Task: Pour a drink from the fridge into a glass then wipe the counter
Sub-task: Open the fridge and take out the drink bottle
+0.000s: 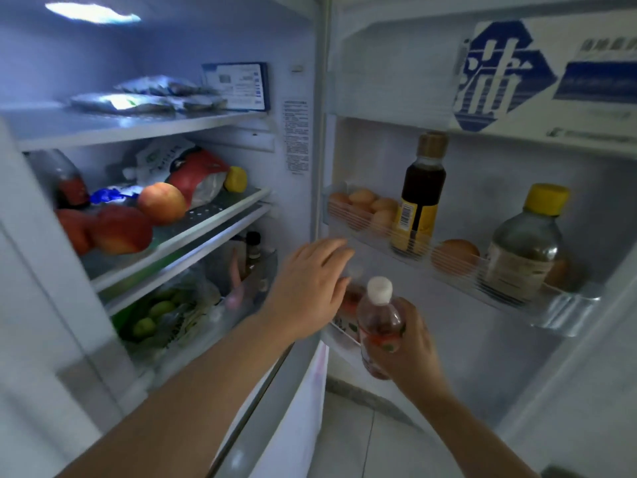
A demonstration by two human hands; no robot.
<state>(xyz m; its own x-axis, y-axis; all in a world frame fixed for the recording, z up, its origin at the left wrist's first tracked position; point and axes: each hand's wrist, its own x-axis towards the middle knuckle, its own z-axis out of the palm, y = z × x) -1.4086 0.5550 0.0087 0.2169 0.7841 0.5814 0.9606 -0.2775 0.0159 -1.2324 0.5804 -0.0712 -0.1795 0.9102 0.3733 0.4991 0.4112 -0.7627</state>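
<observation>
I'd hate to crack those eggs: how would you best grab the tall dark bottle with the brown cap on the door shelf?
Grip the tall dark bottle round its upper body, above the shelf rail, coming from the front and lifting straight up. It stands upright, its labelled lower part sits behind the rail, and eggs lie on both sides of it.

Left hand [306,291] blocks most of a second bottle [353,300] in the lower door rack [341,332], can't tell what it is. Label on the drink bottle [379,326] the right hand [413,350] grips is smeared. The carton [510,74] up top runs off the right edge, wall sticker [296,139] print's too tiny to read.
</observation>
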